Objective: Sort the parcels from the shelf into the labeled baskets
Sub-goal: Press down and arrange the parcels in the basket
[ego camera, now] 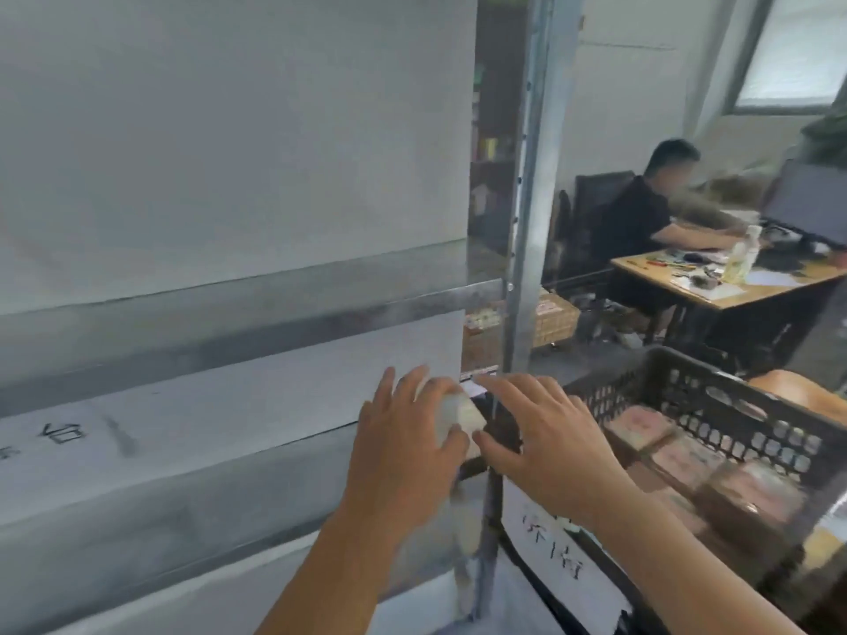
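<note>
My left hand [403, 433] grips a small pale parcel [458, 417] at the right end of the metal shelf [256, 313]. The parcel is blurred and partly hidden by my fingers. My right hand [545, 433] hovers just to its right with fingers spread, its thumb close to the parcel; whether it touches is unclear. To the right stands a black plastic basket [733, 405] holding several brownish-pink parcels [715, 469]. A white paper label [554, 543] with handwritten characters hangs on the basket's near side.
White sheets cover the shelf bays, one with handwritten marks [64, 435]. A steel upright post [531, 185] stands behind my hands. Beyond it a person [641, 222] sits at a wooden desk [733, 286] with a monitor [811, 199]. Boxes [554, 318] sit on the floor.
</note>
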A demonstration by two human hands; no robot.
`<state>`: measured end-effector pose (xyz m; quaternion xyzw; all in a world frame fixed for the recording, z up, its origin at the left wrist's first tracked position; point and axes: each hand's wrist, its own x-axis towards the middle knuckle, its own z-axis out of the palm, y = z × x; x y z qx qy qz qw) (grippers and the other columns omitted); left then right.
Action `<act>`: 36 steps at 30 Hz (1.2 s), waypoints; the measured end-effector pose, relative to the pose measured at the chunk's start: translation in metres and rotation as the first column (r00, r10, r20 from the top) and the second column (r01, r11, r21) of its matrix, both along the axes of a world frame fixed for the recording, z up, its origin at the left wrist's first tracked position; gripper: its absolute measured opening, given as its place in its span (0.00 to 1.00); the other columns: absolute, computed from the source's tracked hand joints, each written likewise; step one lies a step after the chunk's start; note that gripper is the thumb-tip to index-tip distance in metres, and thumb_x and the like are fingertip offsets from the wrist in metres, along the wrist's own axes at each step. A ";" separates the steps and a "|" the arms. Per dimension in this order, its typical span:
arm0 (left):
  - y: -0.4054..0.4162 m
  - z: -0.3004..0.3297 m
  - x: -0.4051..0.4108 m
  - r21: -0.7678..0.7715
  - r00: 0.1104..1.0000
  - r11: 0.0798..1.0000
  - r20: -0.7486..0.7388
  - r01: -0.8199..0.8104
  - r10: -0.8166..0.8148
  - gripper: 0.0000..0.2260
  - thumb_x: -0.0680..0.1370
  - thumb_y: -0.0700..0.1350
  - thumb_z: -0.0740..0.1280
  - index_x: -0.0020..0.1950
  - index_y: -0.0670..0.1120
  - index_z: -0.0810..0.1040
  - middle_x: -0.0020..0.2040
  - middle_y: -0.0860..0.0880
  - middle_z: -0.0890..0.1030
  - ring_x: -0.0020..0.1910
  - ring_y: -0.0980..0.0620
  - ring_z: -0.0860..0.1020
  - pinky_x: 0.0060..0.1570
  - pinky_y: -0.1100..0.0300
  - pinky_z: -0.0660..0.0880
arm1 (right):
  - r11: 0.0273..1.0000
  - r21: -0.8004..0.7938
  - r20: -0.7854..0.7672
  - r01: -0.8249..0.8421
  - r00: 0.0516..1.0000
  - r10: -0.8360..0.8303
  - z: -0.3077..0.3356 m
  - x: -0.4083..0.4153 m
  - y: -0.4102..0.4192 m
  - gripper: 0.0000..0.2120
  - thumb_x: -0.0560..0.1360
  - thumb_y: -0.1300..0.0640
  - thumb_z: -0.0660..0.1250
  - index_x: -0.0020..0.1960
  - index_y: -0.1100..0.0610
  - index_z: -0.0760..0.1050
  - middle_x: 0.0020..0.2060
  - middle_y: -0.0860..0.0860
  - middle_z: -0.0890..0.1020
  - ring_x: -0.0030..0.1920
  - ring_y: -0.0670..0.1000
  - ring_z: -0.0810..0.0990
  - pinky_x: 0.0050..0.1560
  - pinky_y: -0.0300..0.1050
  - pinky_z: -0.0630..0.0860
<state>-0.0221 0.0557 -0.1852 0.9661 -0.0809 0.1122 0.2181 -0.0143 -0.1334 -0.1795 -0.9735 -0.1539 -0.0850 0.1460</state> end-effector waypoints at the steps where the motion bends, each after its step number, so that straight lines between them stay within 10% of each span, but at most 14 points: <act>1: 0.020 0.002 -0.007 -0.020 0.999 0.999 0.012 -0.029 0.030 0.19 0.84 0.57 0.61 0.75 0.63 0.66 0.83 0.57 0.59 0.84 0.49 0.50 0.82 0.45 0.55 | 0.999 0.007 0.007 -0.036 0.999 0.036 0.002 -0.001 0.020 0.30 0.81 0.33 0.56 0.81 0.35 0.53 0.76 0.39 0.66 0.76 0.48 0.62 0.74 0.54 0.64; 9: 0.200 0.025 -0.092 0.032 0.949 0.950 0.079 -0.310 0.306 0.19 0.84 0.60 0.59 0.75 0.66 0.62 0.83 0.59 0.58 0.84 0.50 0.50 0.82 0.41 0.54 | 0.961 -0.038 0.083 -0.274 0.957 0.277 0.017 -0.031 0.213 0.35 0.76 0.29 0.44 0.81 0.36 0.53 0.75 0.41 0.68 0.74 0.49 0.67 0.70 0.52 0.69; 17: 0.374 0.046 -0.188 0.108 0.819 0.813 0.124 -0.572 0.560 0.22 0.83 0.64 0.57 0.77 0.67 0.59 0.84 0.59 0.56 0.85 0.51 0.49 0.83 0.42 0.46 | 0.873 -0.045 0.188 -0.485 0.855 0.484 0.023 -0.095 0.409 0.30 0.77 0.33 0.54 0.78 0.40 0.64 0.68 0.44 0.77 0.67 0.53 0.76 0.59 0.54 0.78; 30: 0.561 0.144 -0.215 -0.052 0.666 0.692 0.231 -0.720 0.710 0.20 0.81 0.56 0.63 0.73 0.57 0.71 0.74 0.53 0.72 0.73 0.48 0.70 0.68 0.46 0.72 | 0.695 0.112 0.289 -0.711 0.692 0.661 0.108 -0.088 0.618 0.28 0.78 0.39 0.61 0.76 0.42 0.64 0.68 0.46 0.74 0.65 0.57 0.74 0.59 0.55 0.76; 36: 0.615 0.161 -0.168 0.028 0.625 0.627 0.119 -0.779 0.771 0.21 0.80 0.61 0.59 0.71 0.57 0.73 0.72 0.48 0.73 0.70 0.42 0.72 0.65 0.45 0.73 | 0.656 0.292 0.093 -0.696 0.703 0.705 0.132 -0.045 0.686 0.31 0.82 0.36 0.58 0.82 0.43 0.59 0.77 0.55 0.66 0.74 0.64 0.68 0.71 0.65 0.69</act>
